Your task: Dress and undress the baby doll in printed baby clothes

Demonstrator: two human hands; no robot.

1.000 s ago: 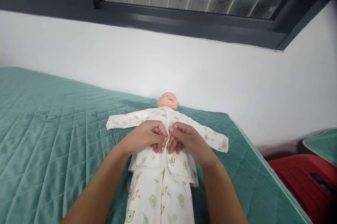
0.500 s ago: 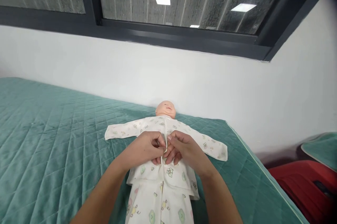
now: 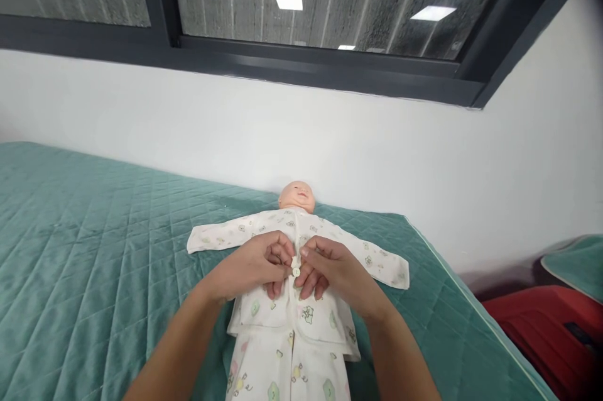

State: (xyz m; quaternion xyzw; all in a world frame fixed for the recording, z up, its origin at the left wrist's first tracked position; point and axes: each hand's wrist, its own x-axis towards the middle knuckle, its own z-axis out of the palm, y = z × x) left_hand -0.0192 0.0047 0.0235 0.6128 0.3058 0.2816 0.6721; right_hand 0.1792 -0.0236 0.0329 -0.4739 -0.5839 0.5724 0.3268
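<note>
A baby doll (image 3: pixel 298 195) lies on its back, dressed in a white printed jacket (image 3: pixel 271 222) with both sleeves spread wide. Patterned white trousers (image 3: pixel 287 366) show below the jacket's hem. Over the chest, my left hand (image 3: pixel 264 266) pinches the jacket's front edge from the left. A pale round button (image 3: pixel 296 272) shows between the fingertips of both hands. My right hand (image 3: pixel 327 268) pinches the opposite front edge between thumb and forefinger, its other fingers curled beneath. The fingers cover part of the front opening.
A green quilted cover (image 3: pixel 117 250) spreads under the doll, its edge sloping down at right. Behind stands a white wall (image 3: pixel 211 118) below a dark-framed window (image 3: pixel 320 68). A red object (image 3: pixel 541 325) with green cloth (image 3: pixel 575 266) sits beyond the right edge.
My left fingers have drawn slightly left and up from the front opening. The button, mostly hidden before, now shows plainly between the hands.
</note>
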